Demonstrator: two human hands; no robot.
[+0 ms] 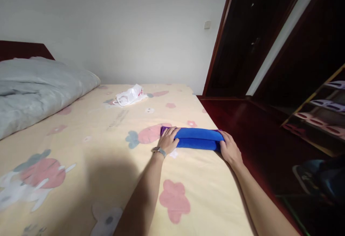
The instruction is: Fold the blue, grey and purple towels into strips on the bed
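A folded blue cloth [198, 138] lies as a long, thick strip on the bed near its right edge. A bit of purple fabric [165, 128] shows at its far left end. My left hand [168, 141] holds the left end, fingers over the top and thumb at the near side; a watch [159, 151] is on that wrist. My right hand [230, 149] grips the right end the same way, beside the bed's edge. What lies inside the folds is hidden.
The bed sheet [215, 193] has a carrot and flower print. A white plastic bag [131, 95] lies farther back, and a grey quilt [40, 88] is heaped at left. Beyond the right edge are a dark red floor [237, 115], a door [242, 42] and a shoe rack [318, 103].
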